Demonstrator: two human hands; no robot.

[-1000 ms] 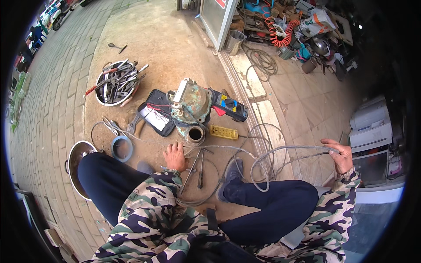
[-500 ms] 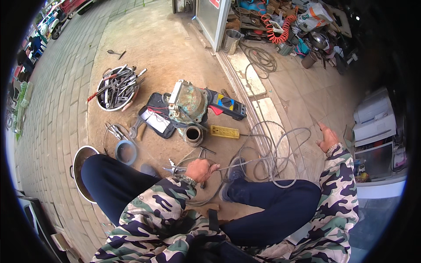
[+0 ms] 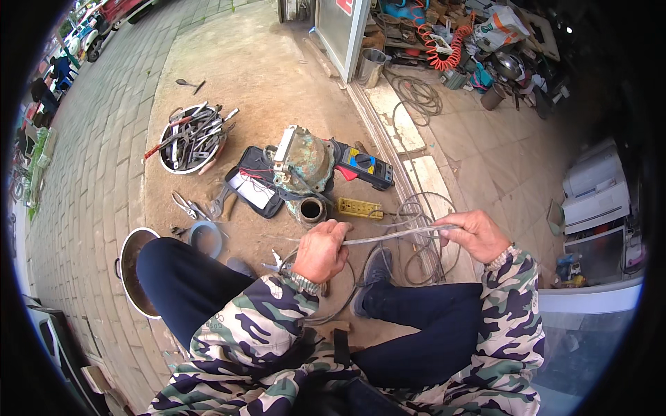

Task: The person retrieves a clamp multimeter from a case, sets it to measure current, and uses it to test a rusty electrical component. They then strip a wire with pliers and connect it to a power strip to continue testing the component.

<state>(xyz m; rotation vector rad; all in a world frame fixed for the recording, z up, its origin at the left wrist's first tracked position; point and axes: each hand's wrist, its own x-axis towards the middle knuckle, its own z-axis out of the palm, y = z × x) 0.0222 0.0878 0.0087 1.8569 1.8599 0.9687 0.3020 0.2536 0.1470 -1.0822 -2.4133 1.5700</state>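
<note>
Stretched between my hands is a grey cable (image 3: 395,236). My left hand (image 3: 320,251) is closed round it, just in front of a worn, greenish pump or motor housing (image 3: 305,163) with an open round pipe mouth (image 3: 312,210). To the right, above my bent knee, my right hand (image 3: 477,237) pinches the same cable between thumb and fingers. Loose loops of cable (image 3: 420,274) lie on the ground beneath. A yellow power strip (image 3: 359,207) and a black clamp meter (image 3: 365,166) with a blue and yellow face lie beside the housing.
A bowl of hand tools (image 3: 194,142) stands at the far left. Nearer are pliers (image 3: 184,204), an adjustable wrench (image 3: 220,197), a blue tape roll (image 3: 206,239) and a metal pan (image 3: 132,267). An open black case (image 3: 257,182) lies by the housing. A door sill (image 3: 416,152) runs along the right.
My right hand has come in from the far right and taken hold of the cable. My left hand has risen slightly, and the cable is now held taut between both.
</note>
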